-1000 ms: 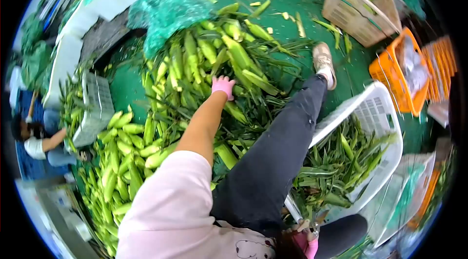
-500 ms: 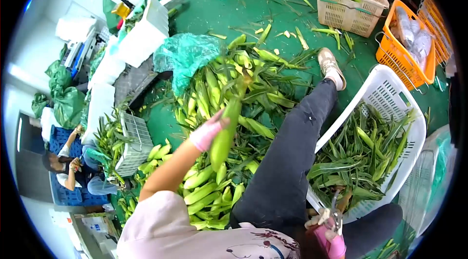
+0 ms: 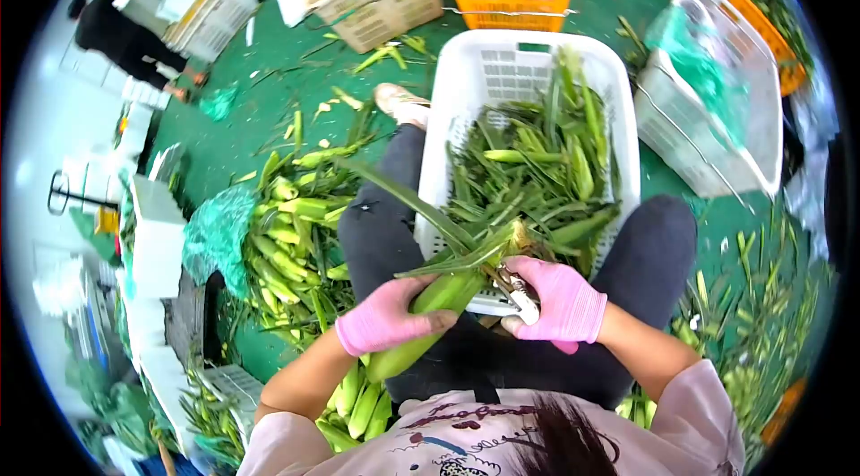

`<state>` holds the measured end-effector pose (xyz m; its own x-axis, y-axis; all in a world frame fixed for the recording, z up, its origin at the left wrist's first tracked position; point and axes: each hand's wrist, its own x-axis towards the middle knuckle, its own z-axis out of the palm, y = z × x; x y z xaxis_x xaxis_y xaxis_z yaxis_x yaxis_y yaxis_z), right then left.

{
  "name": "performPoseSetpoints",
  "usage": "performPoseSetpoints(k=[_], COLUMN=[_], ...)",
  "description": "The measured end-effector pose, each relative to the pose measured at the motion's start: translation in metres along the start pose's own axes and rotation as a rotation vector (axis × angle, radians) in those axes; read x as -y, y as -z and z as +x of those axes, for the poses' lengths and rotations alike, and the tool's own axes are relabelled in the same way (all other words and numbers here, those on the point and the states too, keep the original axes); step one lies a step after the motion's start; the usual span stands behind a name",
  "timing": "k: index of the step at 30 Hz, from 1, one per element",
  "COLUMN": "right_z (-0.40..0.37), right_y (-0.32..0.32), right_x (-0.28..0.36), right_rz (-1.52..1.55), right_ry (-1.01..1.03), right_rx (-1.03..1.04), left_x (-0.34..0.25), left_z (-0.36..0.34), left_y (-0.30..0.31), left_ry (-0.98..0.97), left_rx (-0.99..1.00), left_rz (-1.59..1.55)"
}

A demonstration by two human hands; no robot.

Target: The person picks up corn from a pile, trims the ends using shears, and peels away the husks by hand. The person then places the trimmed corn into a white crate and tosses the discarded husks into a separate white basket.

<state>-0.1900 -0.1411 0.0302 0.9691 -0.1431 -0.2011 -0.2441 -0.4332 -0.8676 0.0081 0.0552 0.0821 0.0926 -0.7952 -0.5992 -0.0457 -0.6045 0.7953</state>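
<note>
My left hand (image 3: 387, 319), in a pink fingerless-tipped glove, is wrapped around an ear of corn (image 3: 446, 295) in its green husk. The ear lies slantwise in front of my lap, its leafy stalk end up and to the right. In my gloved right hand (image 3: 563, 301) is a pair of pruning shears (image 3: 521, 300), held right at the stalk end, where fingers and leaves partly hide the blades. Just beyond both hands, between my legs, stands a white plastic basket (image 3: 624, 122) with husk leaves (image 3: 502, 185) inside.
To the left lies a heap of corn ears (image 3: 287, 252) beside a green plastic bag (image 3: 219, 230). Beyond the basket are an orange crate (image 3: 506, 17) and a beige crate (image 3: 381, 15). Another white basket (image 3: 685, 149) stands right. A person (image 3: 116, 33) is at the far left.
The ear of corn has come from above the heap at left to in front of my lap. My right hand has raised the shears to its stalk end. The view has turned right.
</note>
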Motion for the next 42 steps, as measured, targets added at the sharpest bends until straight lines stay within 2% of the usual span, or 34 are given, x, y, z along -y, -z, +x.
performPoseSetpoints(k=[1, 2, 3, 4, 5, 7, 8, 11, 14, 15, 16, 17, 19, 21, 23, 24, 25, 27, 29, 31, 32, 33, 35, 37, 38, 40, 41, 42], right_z=[-0.009, -0.020, -0.031, -0.043, -0.054, -0.066, -0.069, -0.069, -0.051, -0.047, -0.039, -0.038, -0.042, -0.048, -0.048, -0.046, -0.048, -0.042, -0.037, -0.037, -0.037, -0.042, -0.042, -0.043, -0.044, -0.046, -0.045, -0.042], right_y=[0.004, 0.009, 0.016, 0.020, 0.031, 0.019, 0.014, -0.011, -0.016, -0.013, -0.010, 0.001, 0.011, 0.026, 0.020, 0.016, 0.020, 0.013, 0.015, 0.020, 0.015, 0.008, -0.019, -0.027, -0.036, -0.049, -0.048, -0.044], right_x=[-0.008, -0.008, -0.003, 0.007, 0.007, 0.003, 0.002, 0.012, 0.011, 0.013, 0.009, 0.010, 0.013, 0.015, -0.004, -0.007, -0.010, -0.007, -0.004, 0.012, 0.013, 0.012, -0.007, 0.001, 0.002, 0.004, 0.011, 0.020], right_rz=[0.061, 0.448, 0.834, 1.023, 1.145, 1.296, 1.314, 1.280, 1.181, 1.142, 0.983, 1.027, 1.072, 0.955, 1.016, 0.915, 0.852, 0.892, 0.721, 1.011, 1.094, 1.171, 1.299, 1.285, 1.211, 0.766, 0.545, 0.332], right_ry=[0.074, -0.104, -0.267, -0.276, -0.356, -0.239, -0.217, -0.152, -0.116, -0.130, -0.020, -0.157, -0.249, -0.338, -0.218, -0.050, -0.079, -0.004, -0.032, -0.270, -0.315, -0.360, -0.208, -0.303, -0.278, -0.181, -0.124, -0.174], right_rx=[-0.007, 0.091, 0.189, 0.155, 0.236, 0.233, 0.313, 0.315, 0.218, 0.176, 0.141, 0.252, 0.154, 0.142, 0.238, 0.221, 0.310, 0.318, 0.387, 0.294, 0.187, 0.084, -0.123, -0.041, 0.017, 0.034, 0.044, 0.089], left_x=[0.003, 0.006, 0.013, 0.011, 0.008, 0.001, 0.000, 0.018, 0.024, 0.017, 0.011, 0.009, 0.016, 0.017, 0.019, 0.021, 0.025, 0.037, 0.050, 0.050, 0.050, 0.053, 0.062, 0.066, 0.069, 0.077, 0.084, 0.074], left_z=[0.010, 0.016, 0.024, 0.028, 0.029, 0.029, 0.031, 0.040, 0.044, 0.041, 0.039, 0.039, 0.037, 0.036, 0.032, 0.034, 0.038, 0.044, 0.043, 0.048, 0.043, 0.039, 0.030, 0.022, 0.023, 0.029, 0.033, 0.030], left_y=[0.005, 0.008, 0.011, 0.009, 0.008, 0.004, -0.002, -0.012, -0.017, -0.019, -0.026, -0.032, -0.025, -0.021, -0.015, -0.009, -0.006, -0.006, -0.014, -0.014, -0.018, -0.021, -0.026, -0.027, -0.025, -0.014, -0.006, -0.003], left_ry=[0.026, -0.086, -0.083, -0.096, -0.111, -0.154, -0.179, -0.094, -0.170, -0.090, -0.103, -0.120, -0.107, -0.132, -0.094, -0.098, -0.059, 0.022, 0.087, 0.096, 0.121, 0.006, -0.224, -0.233, -0.285, -0.425, -0.467, -0.457], left_rx=[0.083, 0.104, 0.170, 0.194, 0.206, 0.178, 0.141, 0.121, 0.308, 0.299, 0.256, 0.205, 0.201, 0.228, 0.249, 0.332, 0.422, 0.598, 0.654, 0.709, 0.620, 0.489, 0.203, -0.238, -0.406, -0.756, -0.899, -0.953], left_rz=[-0.006, -0.040, -0.224, -0.380, -0.533, -0.575, -0.629, -0.889, -0.660, -0.443, -0.479, -0.517, -0.647, -0.674, -0.675, -0.666, -0.675, -0.700, -0.784, -0.832, -0.851, -0.878, -0.920, -1.092, -1.240, -1.510, -1.517, -1.585])
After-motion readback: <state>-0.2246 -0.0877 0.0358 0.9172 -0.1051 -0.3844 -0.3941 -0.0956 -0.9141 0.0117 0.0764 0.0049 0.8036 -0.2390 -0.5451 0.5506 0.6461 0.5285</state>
